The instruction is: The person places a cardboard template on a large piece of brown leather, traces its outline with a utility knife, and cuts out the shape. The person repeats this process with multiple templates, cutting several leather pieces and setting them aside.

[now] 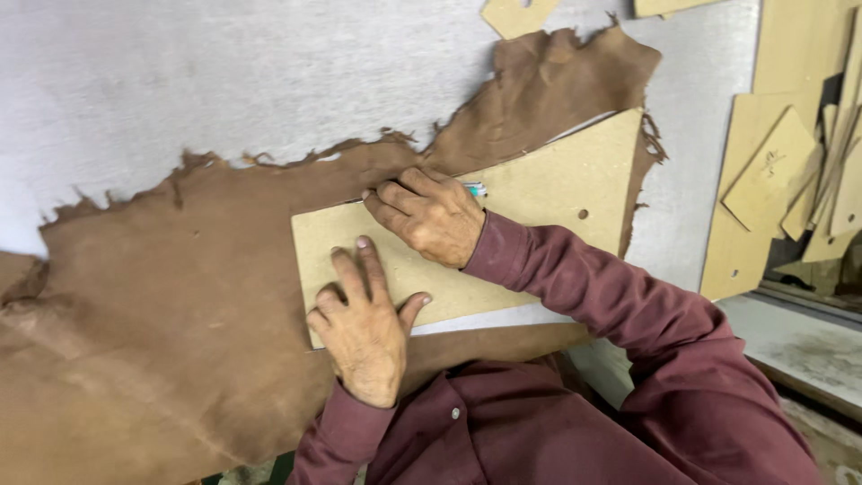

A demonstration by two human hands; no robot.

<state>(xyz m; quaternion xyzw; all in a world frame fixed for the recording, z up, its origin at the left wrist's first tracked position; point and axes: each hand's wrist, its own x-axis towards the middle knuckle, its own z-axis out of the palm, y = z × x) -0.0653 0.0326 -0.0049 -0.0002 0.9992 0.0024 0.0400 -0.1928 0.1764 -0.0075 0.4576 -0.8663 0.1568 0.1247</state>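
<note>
Brown leather hide (153, 332) spread across the grey tabletop (224, 72), cardboard template (548, 189) lying flat on top. Left hand (364, 328) pressing the template down, fingers spread; right hand (431, 216) pinching a pen (474, 189) at the upper edge. Tracing step, apparently; steady pressure needed next, no slipping.

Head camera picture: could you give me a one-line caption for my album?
Left hand flattens a cardboard template on brown leather; right hand traces its edge.
</note>
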